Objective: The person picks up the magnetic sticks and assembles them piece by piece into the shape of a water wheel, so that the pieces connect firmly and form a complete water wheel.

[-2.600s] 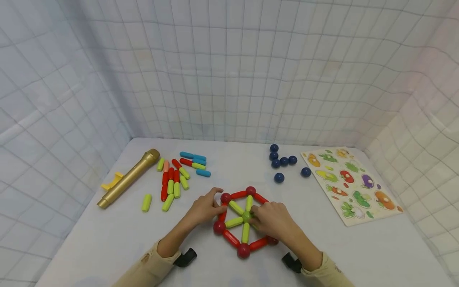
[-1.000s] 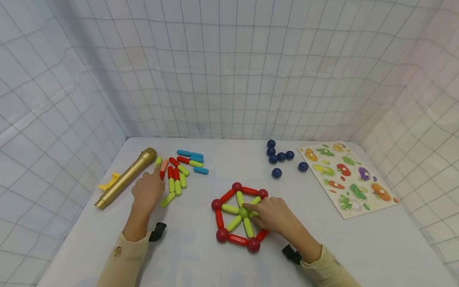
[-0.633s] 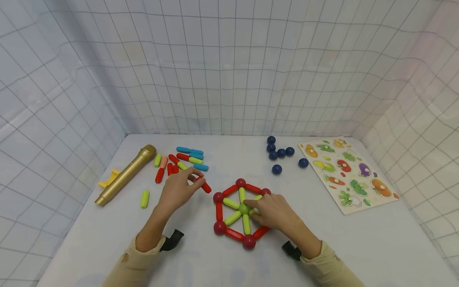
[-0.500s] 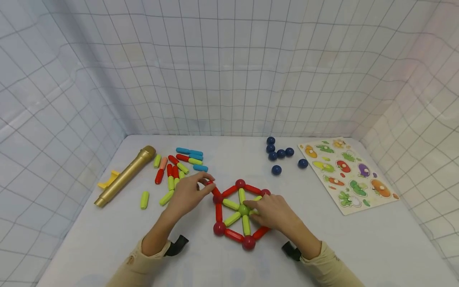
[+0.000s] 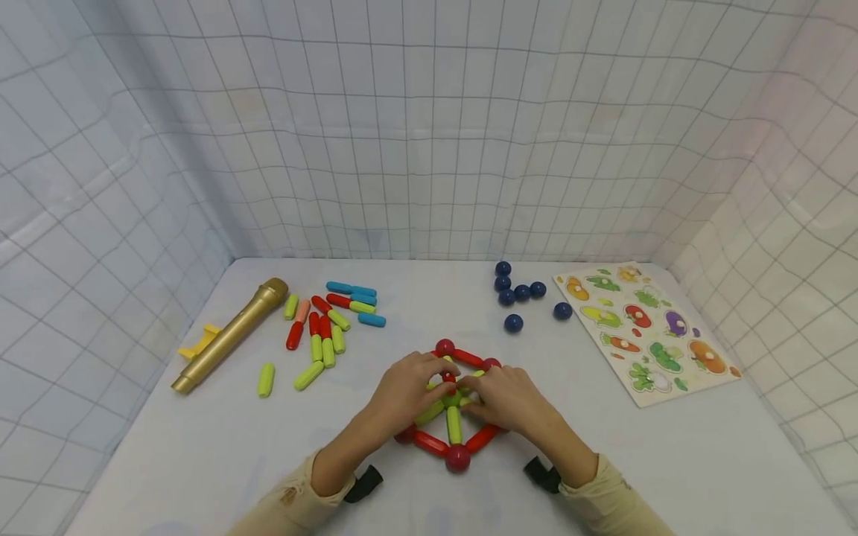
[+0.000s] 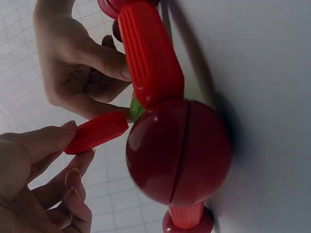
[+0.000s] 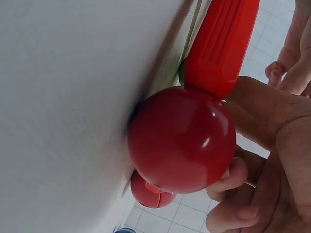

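A flat wheel of magnetic rods and balls lies on the table, with red rods (image 5: 431, 444) and dark red balls (image 5: 458, 458) around its rim and light green spokes (image 5: 454, 424). At its hub is a green ball (image 5: 452, 400). My left hand (image 5: 405, 391) pinches a loose red rod (image 6: 97, 132) between thumb and fingers, its free end close to the hub ball; contact is unclear. From the other side, thumb and index finger of my right hand (image 5: 506, 400) hold the green ball. Both hands cover parts of the wheel. A rim ball (image 7: 182, 141) looms large in the right wrist view.
Several loose red, green and blue rods (image 5: 326, 342) lie at the left, near a gold toy microphone (image 5: 231, 335) and a yellow piece (image 5: 199, 342). Several dark blue balls (image 5: 513, 323) are at the back. A vegetable puzzle board (image 5: 646, 331) lies at the right.
My left hand went to the left pile, picked up a red rod and brought it past the rim to the hub. My right hand stayed at the hub; the wheel turned somewhat.
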`<move>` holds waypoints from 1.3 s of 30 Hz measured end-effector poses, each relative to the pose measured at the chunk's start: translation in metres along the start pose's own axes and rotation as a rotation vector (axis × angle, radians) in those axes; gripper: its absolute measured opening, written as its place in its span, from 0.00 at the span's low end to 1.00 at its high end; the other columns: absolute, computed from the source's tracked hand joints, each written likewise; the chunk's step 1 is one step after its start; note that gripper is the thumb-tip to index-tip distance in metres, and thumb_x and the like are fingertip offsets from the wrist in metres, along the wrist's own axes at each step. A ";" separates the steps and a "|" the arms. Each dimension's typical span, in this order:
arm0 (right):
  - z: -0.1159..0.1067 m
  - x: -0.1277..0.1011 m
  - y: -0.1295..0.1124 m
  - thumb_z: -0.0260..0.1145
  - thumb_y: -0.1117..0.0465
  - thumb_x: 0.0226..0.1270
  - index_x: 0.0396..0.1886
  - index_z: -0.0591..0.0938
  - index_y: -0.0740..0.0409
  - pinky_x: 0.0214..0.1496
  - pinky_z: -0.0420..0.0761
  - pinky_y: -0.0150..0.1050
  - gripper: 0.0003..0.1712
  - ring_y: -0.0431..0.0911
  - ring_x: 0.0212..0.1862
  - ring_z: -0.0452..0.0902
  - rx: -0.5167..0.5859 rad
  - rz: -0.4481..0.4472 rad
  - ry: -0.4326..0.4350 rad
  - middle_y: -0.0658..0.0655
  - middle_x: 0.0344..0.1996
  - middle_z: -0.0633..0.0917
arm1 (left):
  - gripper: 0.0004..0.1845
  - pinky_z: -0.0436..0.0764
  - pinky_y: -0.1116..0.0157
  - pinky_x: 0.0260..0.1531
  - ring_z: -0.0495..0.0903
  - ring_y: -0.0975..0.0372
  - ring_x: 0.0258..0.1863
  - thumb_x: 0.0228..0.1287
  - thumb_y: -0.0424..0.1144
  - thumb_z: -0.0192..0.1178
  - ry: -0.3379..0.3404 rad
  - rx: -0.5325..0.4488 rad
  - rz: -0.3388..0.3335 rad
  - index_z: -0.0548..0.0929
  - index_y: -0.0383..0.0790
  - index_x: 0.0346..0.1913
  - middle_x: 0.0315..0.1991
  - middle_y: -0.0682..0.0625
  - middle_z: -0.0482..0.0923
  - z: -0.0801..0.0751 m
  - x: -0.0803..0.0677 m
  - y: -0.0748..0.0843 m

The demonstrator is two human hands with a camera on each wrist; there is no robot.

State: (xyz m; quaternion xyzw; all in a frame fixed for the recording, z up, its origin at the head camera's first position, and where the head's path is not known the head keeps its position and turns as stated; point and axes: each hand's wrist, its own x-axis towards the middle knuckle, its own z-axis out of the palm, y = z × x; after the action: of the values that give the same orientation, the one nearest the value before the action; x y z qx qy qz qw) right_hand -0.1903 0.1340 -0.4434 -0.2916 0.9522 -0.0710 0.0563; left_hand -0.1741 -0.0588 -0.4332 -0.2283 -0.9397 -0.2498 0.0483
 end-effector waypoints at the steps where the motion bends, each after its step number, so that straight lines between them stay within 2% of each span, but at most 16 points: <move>1: 0.000 0.000 0.000 0.73 0.48 0.57 0.49 0.86 0.47 0.19 0.57 0.29 0.20 0.37 0.15 0.61 -0.007 -0.004 0.007 0.44 0.10 0.66 | 0.15 0.83 0.64 0.41 0.79 0.62 0.41 0.59 0.45 0.69 -0.004 0.001 0.005 0.85 0.51 0.49 0.43 0.54 0.86 0.002 0.001 0.000; 5: 0.000 0.000 0.001 0.74 0.47 0.56 0.46 0.86 0.48 0.19 0.58 0.29 0.19 0.37 0.15 0.62 -0.020 -0.017 0.029 0.44 0.11 0.68 | 0.19 0.83 0.63 0.42 0.80 0.61 0.40 0.60 0.45 0.68 -0.018 -0.018 0.000 0.83 0.50 0.54 0.43 0.53 0.85 0.007 0.006 0.000; 7: -0.001 0.000 0.002 0.74 0.47 0.56 0.45 0.86 0.48 0.19 0.58 0.29 0.19 0.37 0.15 0.62 -0.016 -0.022 0.034 0.44 0.11 0.68 | 0.22 0.82 0.63 0.41 0.80 0.61 0.38 0.58 0.46 0.69 -0.048 -0.037 -0.021 0.81 0.49 0.56 0.42 0.53 0.85 0.008 0.009 -0.002; 13: -0.002 0.000 0.003 0.73 0.48 0.58 0.46 0.86 0.46 0.18 0.56 0.29 0.17 0.36 0.16 0.60 0.010 -0.034 0.026 0.43 0.11 0.67 | 0.17 0.80 0.67 0.36 0.80 0.64 0.34 0.54 0.46 0.72 -0.162 -0.082 -0.087 0.84 0.45 0.46 0.36 0.54 0.86 0.016 0.014 -0.014; 17: -0.004 0.002 0.004 0.72 0.48 0.58 0.47 0.86 0.46 0.19 0.57 0.28 0.17 0.36 0.16 0.61 0.016 -0.044 0.024 0.42 0.12 0.67 | 0.16 0.79 0.69 0.33 0.80 0.64 0.33 0.54 0.46 0.72 -0.149 -0.093 -0.089 0.85 0.44 0.44 0.34 0.54 0.86 0.016 0.014 -0.018; 20: -0.011 0.004 0.010 0.71 0.47 0.60 0.49 0.86 0.45 0.20 0.60 0.28 0.18 0.35 0.18 0.63 0.055 -0.023 0.023 0.42 0.13 0.70 | 0.16 0.80 0.66 0.35 0.81 0.63 0.34 0.54 0.47 0.72 -0.141 -0.081 -0.087 0.85 0.45 0.44 0.34 0.54 0.86 0.018 0.014 -0.018; 23: -0.021 0.009 0.026 0.71 0.50 0.60 0.49 0.86 0.45 0.24 0.67 0.30 0.17 0.37 0.23 0.69 0.065 0.061 0.116 0.44 0.22 0.81 | 0.15 0.80 0.64 0.37 0.83 0.63 0.36 0.54 0.48 0.72 -0.143 -0.061 -0.085 0.85 0.46 0.42 0.35 0.55 0.87 0.019 0.014 -0.018; 26: -0.027 0.020 0.050 0.71 0.53 0.60 0.51 0.85 0.46 0.26 0.73 0.35 0.18 0.43 0.27 0.73 0.029 0.204 0.223 0.51 0.40 0.85 | 0.15 0.80 0.63 0.38 0.83 0.62 0.36 0.54 0.48 0.72 -0.145 -0.057 -0.094 0.85 0.46 0.42 0.35 0.55 0.88 0.020 0.013 -0.018; 29: -0.025 0.031 0.072 0.71 0.53 0.60 0.56 0.82 0.45 0.28 0.77 0.41 0.22 0.48 0.29 0.75 -0.020 0.330 0.199 0.58 0.51 0.81 | 0.16 0.79 0.64 0.37 0.83 0.62 0.36 0.53 0.48 0.72 -0.147 -0.065 -0.115 0.86 0.45 0.43 0.35 0.54 0.88 0.021 0.012 -0.018; 33: -0.018 0.040 0.088 0.71 0.52 0.60 0.59 0.80 0.46 0.34 0.81 0.49 0.26 0.52 0.35 0.78 -0.008 0.392 0.096 0.62 0.54 0.80 | 0.17 0.79 0.65 0.36 0.83 0.62 0.36 0.53 0.48 0.73 -0.154 -0.065 -0.130 0.86 0.45 0.44 0.35 0.54 0.88 0.023 0.009 -0.018; 35: -0.016 0.041 0.093 0.71 0.53 0.60 0.59 0.79 0.45 0.36 0.81 0.51 0.26 0.53 0.36 0.78 0.001 0.405 0.082 0.62 0.52 0.81 | 0.17 0.79 0.64 0.36 0.83 0.62 0.36 0.53 0.48 0.72 -0.148 -0.056 -0.121 0.86 0.45 0.45 0.35 0.54 0.88 0.024 0.008 -0.018; 39: -0.012 0.041 0.097 0.72 0.55 0.59 0.58 0.80 0.44 0.34 0.80 0.49 0.25 0.51 0.35 0.76 0.012 0.413 0.098 0.60 0.48 0.84 | 0.17 0.80 0.64 0.36 0.84 0.62 0.36 0.54 0.48 0.72 -0.127 -0.037 -0.092 0.86 0.45 0.44 0.35 0.54 0.88 0.025 0.007 -0.017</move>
State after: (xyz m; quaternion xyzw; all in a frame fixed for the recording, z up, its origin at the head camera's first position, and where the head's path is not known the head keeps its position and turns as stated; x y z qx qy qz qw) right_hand -0.2794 0.1917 -0.4502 -0.0863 0.9929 -0.0779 0.0248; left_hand -0.1872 -0.0572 -0.4610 -0.2010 -0.9456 -0.2543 -0.0271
